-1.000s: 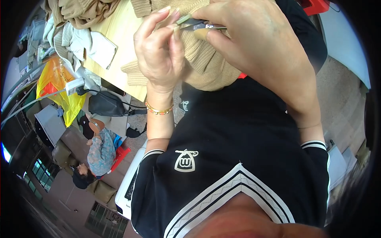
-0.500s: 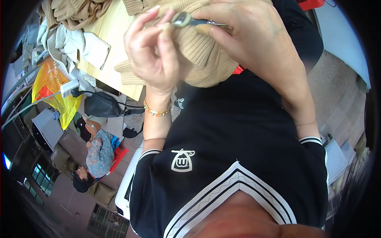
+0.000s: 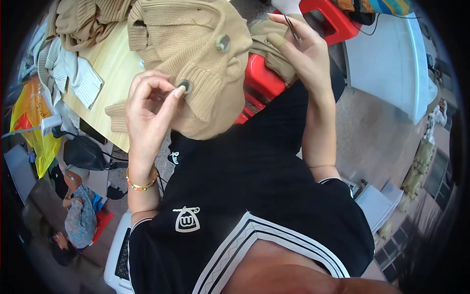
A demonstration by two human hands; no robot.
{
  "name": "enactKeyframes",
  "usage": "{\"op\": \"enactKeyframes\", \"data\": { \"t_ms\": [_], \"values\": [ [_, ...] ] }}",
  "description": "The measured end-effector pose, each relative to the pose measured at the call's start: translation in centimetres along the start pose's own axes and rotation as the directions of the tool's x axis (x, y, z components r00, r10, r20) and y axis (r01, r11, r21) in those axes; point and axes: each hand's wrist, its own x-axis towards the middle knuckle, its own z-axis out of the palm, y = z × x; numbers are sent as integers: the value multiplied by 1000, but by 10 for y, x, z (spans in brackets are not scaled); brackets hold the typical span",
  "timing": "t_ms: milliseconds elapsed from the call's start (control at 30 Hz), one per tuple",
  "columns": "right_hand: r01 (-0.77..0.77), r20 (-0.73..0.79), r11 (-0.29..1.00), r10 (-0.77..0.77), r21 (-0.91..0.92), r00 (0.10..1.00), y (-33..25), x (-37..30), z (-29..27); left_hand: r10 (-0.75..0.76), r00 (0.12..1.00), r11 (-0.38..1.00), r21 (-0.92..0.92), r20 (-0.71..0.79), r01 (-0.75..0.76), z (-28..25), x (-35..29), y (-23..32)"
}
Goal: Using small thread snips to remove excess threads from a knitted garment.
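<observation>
A tan knit cardigan [image 3: 196, 54] is spread over the table edge and my lap. The thumb and fingertips of my left hand [image 3: 149, 103] pinch a dark, pale-rimmed round button [image 3: 185, 86] at its ribbed edge. A second round button [image 3: 223, 43] lies farther up the knit. Raised to the right, clear of the cardigan, my right hand [image 3: 309, 56] is closed around slim metal snips [image 3: 293, 29]; its grip partly hides them. A tan cover [image 3: 277, 41] wraps the tip of its thumb.
A pale wooden table [image 3: 93, 66] holds brown knitwear [image 3: 88, 22] and a grey-white ribbed garment [image 3: 81, 81]. A red stool [image 3: 264, 73] stands by my legs, tan cloth over it. Left are a yellow bag [image 3: 41, 147], a black bag [image 3: 83, 153] and a seated person [image 3: 81, 218].
My right hand has moved away from the button to the upper right with the snips. My left hand has shifted left and lower with the button, and more of the cardigan shows.
</observation>
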Motion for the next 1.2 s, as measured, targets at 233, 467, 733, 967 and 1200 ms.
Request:
{"op": "enactKeyframes", "data": {
  "t_ms": [233, 467, 733, 967, 1200],
  "values": [
    [164, -38, 926, -187, -340, 982, -22, 30, 40, 30, 1000, 936, 352, 0, -28, 17, -1, 11],
    [137, -75, 988, -142, -75, 987, -16, 16, 51, -90, 951, 973, -178, 297, 147, 22, -4, 26],
    [-262, -64, 809, 345, 527, 936, 58, -50, 18, 498, 747, 670, 351, 442, -654, 44, 51, 29],
    [-390, 101, 760, 399, 519, 911, 87, -85, 6, 660, 646, 397, 551, 384, -734, 30, 109, 24],
    [-286, 54, 793, 306, 538, 950, 99, -97, 47, 610, 693, 364, 641, 384, -676, 14, 104, 33]
  ]
}}
